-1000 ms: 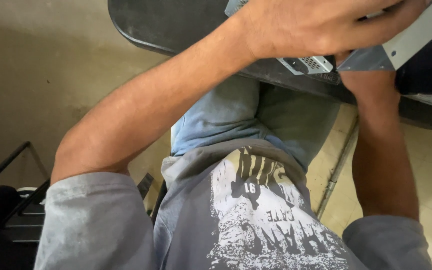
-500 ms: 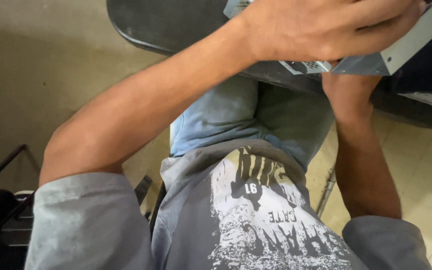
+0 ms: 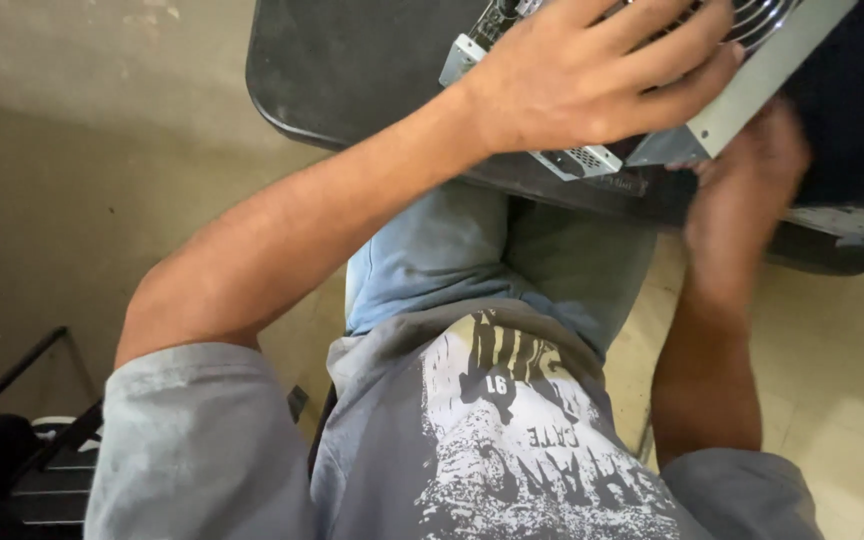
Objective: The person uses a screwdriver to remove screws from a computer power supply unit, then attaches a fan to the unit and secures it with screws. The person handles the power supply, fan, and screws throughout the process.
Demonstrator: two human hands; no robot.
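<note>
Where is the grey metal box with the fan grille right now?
In the head view, the grey metal box with a fan grille sits at upper right on the dark table, with the left hand spread over it and the blurred right hand at its near corner.

a grey metal box (image 3: 742,100), the kind of power supply that goes inside a computer, sits at the far right of the scene on the near edge of a dark tabletop (image 3: 352,70). its upper face carries a round wire fan grille, mostly covered by a spread hand. the near side wall is plain pale sheet metal, and the near left corner shows a small perforated vent panel and a bent mounting tab. the box lies tilted, its near right corner overhanging the tabletop's edge, partly cut off by the frame.
</note>
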